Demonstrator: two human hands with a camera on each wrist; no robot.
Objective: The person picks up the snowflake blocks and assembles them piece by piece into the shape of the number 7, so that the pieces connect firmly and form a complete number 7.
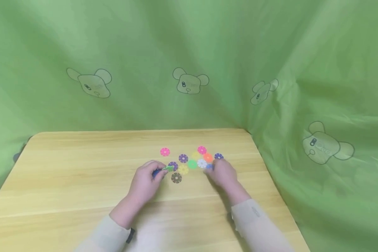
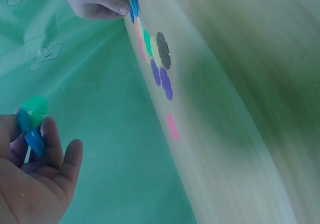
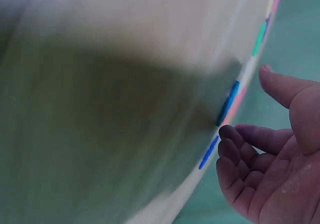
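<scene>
L. hand (image 1: pixel 146 180) held joined pcs., a green disc (image 1: pixel 168 168) & blue discs (image 2: pixel 31 134), pinched btwn. thumb and fingers, just above the table (image 1: pixel 82 196). Fingers hid part of these pcs. R. hand (image 1: pixel 222 173) was at the R. end of the loose discs, thumb wide of loosely bent fingers; fingertips nr. a light blue disc (image 1: pixel 209 167), partly covered by the hand. Contact w/ it: cannot tell. A dark blue disc (image 1: pixel 218 156) lay just beyond.

Other loose discs lay flat btwn. and beyond the hands: two pink discs (image 1: pixel 165 152), two purple discs (image 1: pixel 183 158), two yellow discs (image 1: pixel 183 169), plus a brown disc (image 1: pixel 176 177), a second green one, a white disc (image 1: pixel 202 163) and an orange disc (image 1: pixel 208 158). In the head view the held green disc overlapped the nearer purple one.

Green cloth (image 1: pixel 145 42) w/ printed bear heads (image 1: pixel 190 84) hung behind the table and along its R. side. Pale sleeves (image 1: pixel 104 236) covered both forearms; dark band (image 1: pixel 130 235) at L. cuff.

Markings: faint marks on bear faces, illegible; small grey tag (image 1: pixel 255 211) on R. cuff, likewise illegible.
</scene>
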